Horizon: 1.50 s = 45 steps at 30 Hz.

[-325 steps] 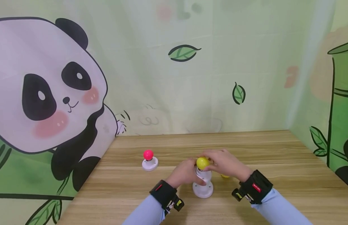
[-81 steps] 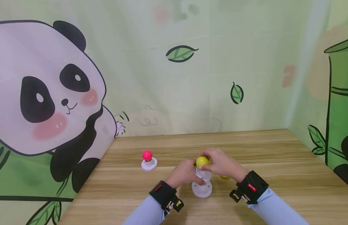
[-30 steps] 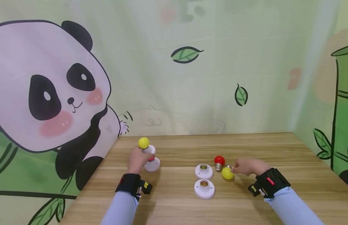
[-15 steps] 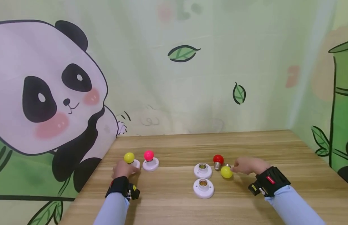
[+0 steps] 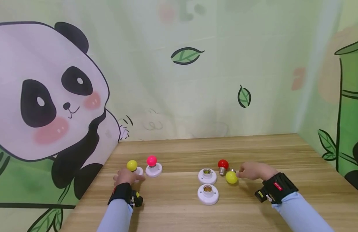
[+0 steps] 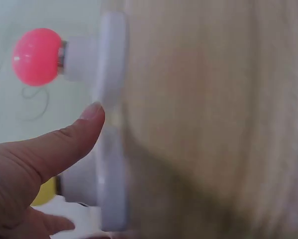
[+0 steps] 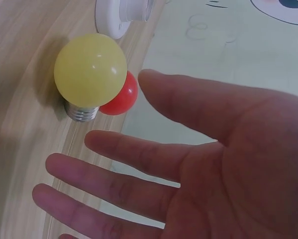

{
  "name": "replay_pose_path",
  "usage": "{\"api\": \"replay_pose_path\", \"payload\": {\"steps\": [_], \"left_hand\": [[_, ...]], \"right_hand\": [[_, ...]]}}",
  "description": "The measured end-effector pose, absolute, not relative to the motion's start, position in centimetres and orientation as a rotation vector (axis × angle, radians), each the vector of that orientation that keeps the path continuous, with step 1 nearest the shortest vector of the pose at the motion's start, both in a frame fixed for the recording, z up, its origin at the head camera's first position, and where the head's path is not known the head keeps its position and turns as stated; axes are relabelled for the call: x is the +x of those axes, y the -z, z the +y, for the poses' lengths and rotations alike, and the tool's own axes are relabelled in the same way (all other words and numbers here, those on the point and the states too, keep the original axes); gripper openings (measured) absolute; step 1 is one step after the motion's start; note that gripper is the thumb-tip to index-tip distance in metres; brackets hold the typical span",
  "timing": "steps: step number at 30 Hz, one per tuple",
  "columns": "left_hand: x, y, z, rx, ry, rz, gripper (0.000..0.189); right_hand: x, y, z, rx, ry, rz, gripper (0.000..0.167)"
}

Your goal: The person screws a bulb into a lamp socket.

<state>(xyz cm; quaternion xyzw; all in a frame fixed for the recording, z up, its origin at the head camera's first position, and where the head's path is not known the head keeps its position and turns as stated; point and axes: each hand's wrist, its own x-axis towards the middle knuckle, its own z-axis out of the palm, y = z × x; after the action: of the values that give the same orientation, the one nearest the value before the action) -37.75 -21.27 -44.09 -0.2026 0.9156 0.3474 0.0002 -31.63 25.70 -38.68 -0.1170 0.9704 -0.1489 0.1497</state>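
At the left of the table my left hand (image 5: 125, 177) is around the near side of a white lamp base (image 5: 139, 172) that carries a yellow bulb (image 5: 132, 165). In the left wrist view its thumb (image 6: 71, 142) is stretched out beside the base, and part of the yellow bulb is hidden behind the hand. A pink bulb (image 5: 151, 160) stands in another white lamp holder (image 5: 154, 170) just to the right. My right hand (image 5: 254, 170) hovers beside a loose yellow bulb (image 7: 90, 69), fingers spread and holding nothing. A red bulb (image 5: 223, 164) lies behind that bulb.
Two white lamp holders with bare sockets, a rear one (image 5: 207, 176) and a front one (image 5: 208, 194), stand mid-table, left of the loose bulbs. A printed panda backdrop (image 5: 167, 96) rises behind the wooden table (image 5: 179, 212).
The yellow bulb and its base went from mid-table to left of the pink one, carried by my left hand, whose grip has since loosened. My right hand moved off that bulb to the loose yellow one.
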Motion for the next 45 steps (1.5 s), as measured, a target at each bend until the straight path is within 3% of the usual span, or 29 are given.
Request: {"api": "replay_pose_path", "payload": {"steps": [3,7,16,24,29,35,37,45], "left_hand": [[-37.7,43.2,-21.0,-0.580,-1.103,2.919,0.098],[-37.9,40.8,-19.5,-0.477,-1.052,3.062,0.097],[-35.7,35.2,-11.6,0.174,-0.971,3.098,0.052],[-33.9,37.1,-6.8,0.659,-0.527,2.878,0.036],[-33.4,39.0,-6.2,0.688,-0.344,2.803,0.023],[-33.0,40.1,-5.4,0.689,-0.328,2.755,0.022],[-32.9,40.3,-4.9,0.702,-0.391,2.760,0.028],[-31.7,41.9,-1.6,0.692,-0.754,2.817,0.087]], "right_hand": [[-31.7,38.8,25.5,-0.346,0.430,2.790,0.036],[-31.8,38.8,25.2,-0.365,0.443,2.798,0.033],[-32.2,38.8,24.5,-0.366,0.481,2.796,0.032],[-32.0,38.4,24.1,-0.376,0.480,2.796,0.031],[-32.0,38.2,24.0,-0.365,0.465,2.796,0.031],[-31.9,38.3,24.0,-0.363,0.468,2.795,0.031],[-31.9,38.4,24.0,-0.360,0.470,2.796,0.030],[-31.8,38.6,24.0,-0.375,0.467,2.805,0.028]]}}
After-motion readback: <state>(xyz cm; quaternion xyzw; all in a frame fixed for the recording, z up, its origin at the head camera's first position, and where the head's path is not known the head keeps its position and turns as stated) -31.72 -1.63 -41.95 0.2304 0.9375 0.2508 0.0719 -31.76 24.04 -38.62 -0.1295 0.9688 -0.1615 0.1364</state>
